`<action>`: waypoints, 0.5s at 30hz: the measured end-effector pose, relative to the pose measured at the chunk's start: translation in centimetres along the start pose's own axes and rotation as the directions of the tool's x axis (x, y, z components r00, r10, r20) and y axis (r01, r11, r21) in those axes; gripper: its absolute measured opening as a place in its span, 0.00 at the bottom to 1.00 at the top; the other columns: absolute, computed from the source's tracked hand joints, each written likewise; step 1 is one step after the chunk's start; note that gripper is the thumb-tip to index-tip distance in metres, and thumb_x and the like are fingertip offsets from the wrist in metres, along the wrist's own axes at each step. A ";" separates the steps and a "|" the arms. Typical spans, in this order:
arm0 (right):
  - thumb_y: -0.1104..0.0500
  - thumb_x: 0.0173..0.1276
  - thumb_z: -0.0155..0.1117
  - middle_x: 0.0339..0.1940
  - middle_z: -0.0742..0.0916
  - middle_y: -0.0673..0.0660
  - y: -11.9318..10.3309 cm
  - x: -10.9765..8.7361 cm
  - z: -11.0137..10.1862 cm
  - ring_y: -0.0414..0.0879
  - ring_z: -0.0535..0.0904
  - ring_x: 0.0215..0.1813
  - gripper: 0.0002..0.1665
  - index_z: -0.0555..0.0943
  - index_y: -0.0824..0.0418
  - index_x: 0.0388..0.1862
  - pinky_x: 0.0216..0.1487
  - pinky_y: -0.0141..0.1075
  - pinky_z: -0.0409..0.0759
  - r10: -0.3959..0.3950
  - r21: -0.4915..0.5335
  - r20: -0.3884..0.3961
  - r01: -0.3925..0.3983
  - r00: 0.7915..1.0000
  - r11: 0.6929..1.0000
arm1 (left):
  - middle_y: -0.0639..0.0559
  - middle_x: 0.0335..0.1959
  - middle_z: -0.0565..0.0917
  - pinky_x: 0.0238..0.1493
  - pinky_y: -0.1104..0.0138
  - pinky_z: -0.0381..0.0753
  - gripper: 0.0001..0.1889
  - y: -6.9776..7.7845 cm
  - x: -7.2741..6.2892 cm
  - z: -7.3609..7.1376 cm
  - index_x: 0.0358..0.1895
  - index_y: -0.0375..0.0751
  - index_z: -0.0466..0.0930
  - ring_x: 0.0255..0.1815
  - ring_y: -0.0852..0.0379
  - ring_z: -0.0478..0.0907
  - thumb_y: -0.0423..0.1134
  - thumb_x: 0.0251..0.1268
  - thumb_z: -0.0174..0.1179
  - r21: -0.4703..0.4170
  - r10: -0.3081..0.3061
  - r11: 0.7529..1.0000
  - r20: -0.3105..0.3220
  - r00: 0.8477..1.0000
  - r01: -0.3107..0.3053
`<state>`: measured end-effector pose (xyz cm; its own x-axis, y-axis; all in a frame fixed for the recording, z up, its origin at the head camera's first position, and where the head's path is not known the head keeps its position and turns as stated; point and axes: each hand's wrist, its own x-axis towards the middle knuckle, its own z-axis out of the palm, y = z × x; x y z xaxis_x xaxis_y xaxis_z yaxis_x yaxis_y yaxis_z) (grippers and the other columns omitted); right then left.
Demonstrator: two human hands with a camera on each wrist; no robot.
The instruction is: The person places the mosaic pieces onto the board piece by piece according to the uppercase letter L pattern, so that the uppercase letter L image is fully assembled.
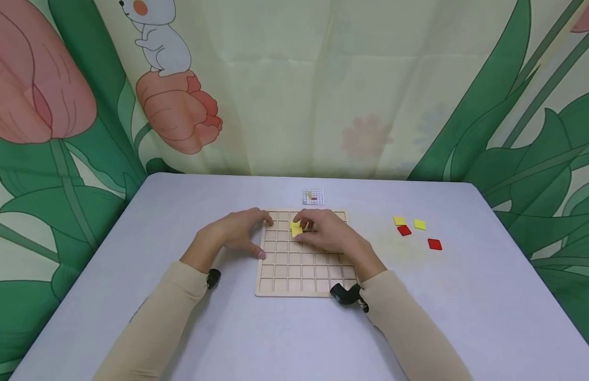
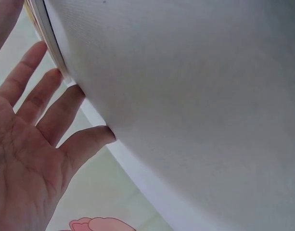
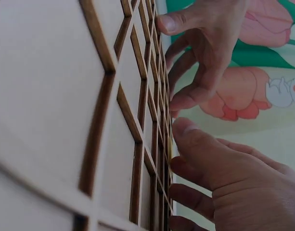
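Note:
A square wooden grid board (image 1: 281, 287) lies on the table with its raised strips forming small cells. My left hand (image 1: 237, 228) rests at the board's left side, fingers and thumb spread along the edge; its fingers also show in the left wrist view. Over the board's upper part, my right hand (image 1: 328, 231) has thumb and fingers curled at a yellow square tile (image 1: 297, 232), which it appears to pinch. More yellow (image 1: 292, 225) shows just above that tile, partly hidden by the fingers. The right wrist view shows the thumb (image 3: 185, 129) close over the grid.
Right of the board lie two yellow tiles (image 1: 419, 224) and two red tiles, one red tile (image 1: 434, 244) set apart. A small printed grid card (image 1: 313, 197) lies beyond the board. A patterned curtain (image 1: 294, 95) hangs behind the white table (image 1: 256, 338).

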<state>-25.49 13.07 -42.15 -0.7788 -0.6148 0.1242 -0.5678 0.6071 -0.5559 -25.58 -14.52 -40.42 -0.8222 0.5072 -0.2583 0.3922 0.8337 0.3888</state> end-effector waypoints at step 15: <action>0.50 0.66 0.75 0.42 0.86 0.49 -0.7 0.8 0.9 0.43 0.80 0.42 0.24 0.82 0.54 0.58 0.48 0.38 0.80 0.065 -0.092 0.020 -0.062 0.998 0.994 | 0.50 0.71 0.72 0.74 0.47 0.69 0.43 0.1 -0.3 -0.2 0.65 0.53 0.73 0.74 0.46 0.69 0.59 0.45 0.82 0.004 0.015 1.000 -0.009 1.000 -0.015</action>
<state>-25.44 11.74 -42.40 -0.8085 -0.5842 0.0717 -0.5402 0.6882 -0.4843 -25.38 -14.61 -40.15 -0.8199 0.5175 -0.2450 0.4056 0.8270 0.3893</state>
